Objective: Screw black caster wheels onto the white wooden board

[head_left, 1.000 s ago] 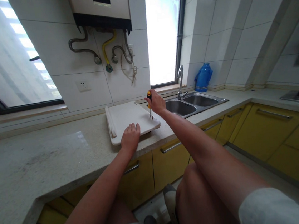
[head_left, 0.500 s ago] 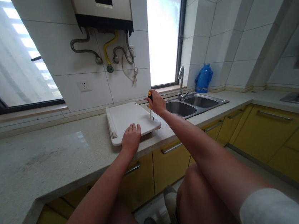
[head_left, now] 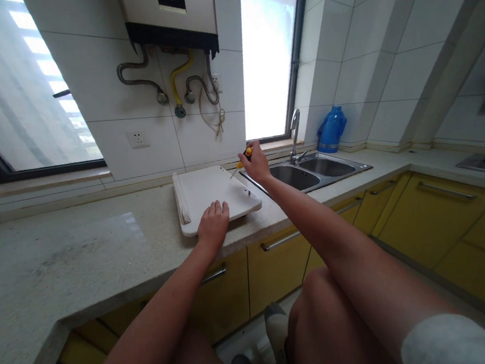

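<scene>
A white flat panel (head_left: 203, 189) with rounded corners lies on the counter, a raised strip along its left edge. My left hand (head_left: 214, 223) rests on its front part with the fingers stretched out flat. Above the panel's right side, my right hand (head_left: 258, 162) grips a screwdriver (head_left: 246, 154) with a yellow and black handle. Its shaft slants down to the left, and the tip appears off the screw. That small screw (head_left: 249, 192) stands up at the panel's right front corner. Another small dark spot shows near the back right corner.
A double steel sink (head_left: 290, 178) with a tap (head_left: 294, 135) is right of the panel. A blue container (head_left: 332, 130) stands behind it by the wall. A water heater (head_left: 171, 15) hangs above with hoses. The stone counter (head_left: 79, 247) extends left; yellow drawers (head_left: 273, 266) lie below.
My right hand has lifted the screwdriver away from the screw and tilted it from upright to slanting. My left hand stays flat on the panel.
</scene>
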Demonstrator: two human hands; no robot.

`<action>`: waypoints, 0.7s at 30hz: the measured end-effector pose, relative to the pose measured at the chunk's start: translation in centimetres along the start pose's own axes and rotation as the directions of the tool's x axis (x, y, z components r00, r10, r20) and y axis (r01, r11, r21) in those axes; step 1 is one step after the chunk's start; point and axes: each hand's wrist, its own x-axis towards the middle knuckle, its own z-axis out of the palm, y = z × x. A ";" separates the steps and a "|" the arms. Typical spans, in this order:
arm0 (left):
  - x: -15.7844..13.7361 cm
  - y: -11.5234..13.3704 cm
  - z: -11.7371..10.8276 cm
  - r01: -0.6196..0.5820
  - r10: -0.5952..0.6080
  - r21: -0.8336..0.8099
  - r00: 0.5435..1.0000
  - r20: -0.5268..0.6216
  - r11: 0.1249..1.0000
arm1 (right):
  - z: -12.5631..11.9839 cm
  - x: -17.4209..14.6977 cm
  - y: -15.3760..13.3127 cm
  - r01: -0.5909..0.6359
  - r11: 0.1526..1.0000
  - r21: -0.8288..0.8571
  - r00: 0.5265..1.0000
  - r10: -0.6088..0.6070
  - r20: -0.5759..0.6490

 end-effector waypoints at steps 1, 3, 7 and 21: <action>0.0 0.0 0.0 0.004 -0.004 0.000 1.000 -0.001 1.000 | 0.3 -0.1 0.5 0.006 1.000 -0.012 0.998 -0.005 0.061; 0.0 0.0 0.2 0.012 -0.012 -0.003 1.000 -0.004 1.000 | 0.8 -0.1 1.4 0.025 0.999 -0.038 0.983 -0.018 0.183; 0.0 0.0 0.5 0.018 -0.018 -0.014 1.000 -0.011 1.000 | 1.5 -0.2 2.7 0.068 0.994 -0.081 0.919 -0.031 0.392; 0.1 0.1 0.4 0.013 -0.013 -0.004 1.000 -0.015 1.000 | 1.4 -0.2 0.8 0.131 0.966 -0.222 0.912 -0.030 0.408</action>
